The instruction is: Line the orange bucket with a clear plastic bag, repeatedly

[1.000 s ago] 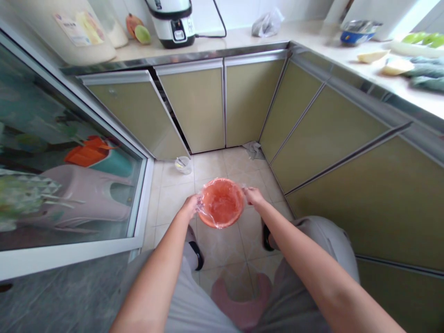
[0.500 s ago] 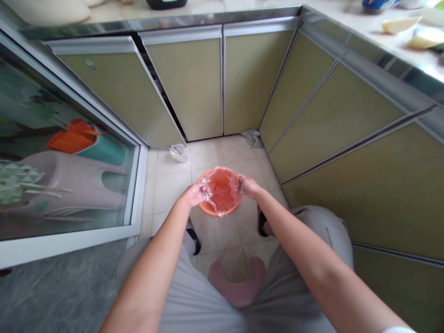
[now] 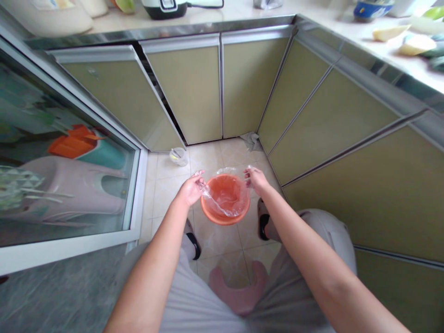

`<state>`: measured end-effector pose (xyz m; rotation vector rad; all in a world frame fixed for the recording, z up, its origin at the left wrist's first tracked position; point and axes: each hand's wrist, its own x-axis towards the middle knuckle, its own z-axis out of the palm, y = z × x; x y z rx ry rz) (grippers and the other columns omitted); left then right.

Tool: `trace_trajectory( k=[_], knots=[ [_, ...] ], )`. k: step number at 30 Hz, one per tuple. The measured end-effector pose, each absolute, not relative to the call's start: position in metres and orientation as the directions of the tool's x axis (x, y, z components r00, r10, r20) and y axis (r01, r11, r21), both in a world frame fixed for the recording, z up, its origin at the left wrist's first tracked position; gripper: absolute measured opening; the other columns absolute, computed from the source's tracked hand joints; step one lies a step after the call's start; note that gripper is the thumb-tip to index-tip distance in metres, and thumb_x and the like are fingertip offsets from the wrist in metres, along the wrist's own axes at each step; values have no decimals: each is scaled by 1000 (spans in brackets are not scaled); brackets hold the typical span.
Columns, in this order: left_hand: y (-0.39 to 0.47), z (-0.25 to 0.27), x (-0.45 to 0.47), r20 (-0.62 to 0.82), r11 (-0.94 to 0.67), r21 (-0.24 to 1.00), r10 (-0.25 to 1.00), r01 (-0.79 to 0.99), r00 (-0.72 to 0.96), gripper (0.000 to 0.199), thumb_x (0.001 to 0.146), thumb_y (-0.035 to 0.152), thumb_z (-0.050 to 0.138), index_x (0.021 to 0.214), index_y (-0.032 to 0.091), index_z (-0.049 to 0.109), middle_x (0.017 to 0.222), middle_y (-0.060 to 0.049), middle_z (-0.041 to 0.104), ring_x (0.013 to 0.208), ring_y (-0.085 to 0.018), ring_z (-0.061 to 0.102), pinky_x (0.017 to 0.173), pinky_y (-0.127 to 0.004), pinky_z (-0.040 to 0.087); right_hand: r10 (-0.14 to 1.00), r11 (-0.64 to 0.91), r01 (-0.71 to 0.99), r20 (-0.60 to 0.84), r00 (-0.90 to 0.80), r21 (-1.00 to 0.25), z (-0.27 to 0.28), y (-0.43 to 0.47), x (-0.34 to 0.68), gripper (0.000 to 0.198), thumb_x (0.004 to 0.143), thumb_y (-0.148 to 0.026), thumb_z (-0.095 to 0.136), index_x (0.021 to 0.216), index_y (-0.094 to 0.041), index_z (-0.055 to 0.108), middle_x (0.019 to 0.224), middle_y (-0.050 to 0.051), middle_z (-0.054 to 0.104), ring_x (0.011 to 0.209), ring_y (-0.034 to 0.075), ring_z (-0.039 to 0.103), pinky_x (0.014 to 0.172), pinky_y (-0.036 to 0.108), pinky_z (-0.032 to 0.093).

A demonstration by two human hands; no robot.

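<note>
An orange basin (image 3: 225, 221) stands on the tiled floor between my feet. Over its mouth hangs a clear plastic bag (image 3: 227, 172), its edge stretched wide between my two hands. At the basin's left rim my left hand (image 3: 193, 187) has its fingers closed on the edge of the bag. Opposite, just above the right rim, my right hand (image 3: 255, 179) pinches the other edge. Some of the film hangs down inside the basin, whose orange wall shows through it.
A small clear tub (image 3: 178, 157) and a grey cloth (image 3: 252, 141) lie on the floor by the cabinets (image 3: 183, 92). Part of a pink stool (image 3: 239, 296) shows between my legs. A glass door (image 3: 69, 194) stands left. Food and an appliance (image 3: 164, 8) sit on the counter.
My hands have moved slightly apart and up, pulling the bag's edges wider and clear of the rim. The basin appears a little lower and further right in view.
</note>
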<state>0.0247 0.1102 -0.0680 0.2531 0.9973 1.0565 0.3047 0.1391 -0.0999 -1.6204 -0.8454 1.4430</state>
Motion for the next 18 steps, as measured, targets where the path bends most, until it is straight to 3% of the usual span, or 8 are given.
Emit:
trace_trajectory(
  k=[5,11,18],
  knots=[
    [113,-36,6,-419,365,761,908,-536,22,32,85,18,73,116,20,66,71,5,60,60,-11,63,62,-24,54,914,-316,-88,-328,238,-945,-60,141,319,33,94,-49,61,106,-19,65,79,-3,59,41,7,52,43,22,45],
    [96,8,-11,-237,197,905,969,-376,-64,36,83,22,74,119,22,70,80,0,63,69,-12,62,65,-23,53,969,-103,-62,-114,219,-993,-10,126,333,43,89,-53,66,115,-18,69,79,-2,61,47,7,53,45,21,43],
    [15,64,-14,-196,187,947,981,-262,-9,37,85,29,74,122,28,74,88,-4,65,75,-18,61,71,-31,53,982,12,-67,0,187,-998,42,50,353,36,88,-53,71,97,-18,73,75,0,63,53,11,55,50,24,46]
  ],
)
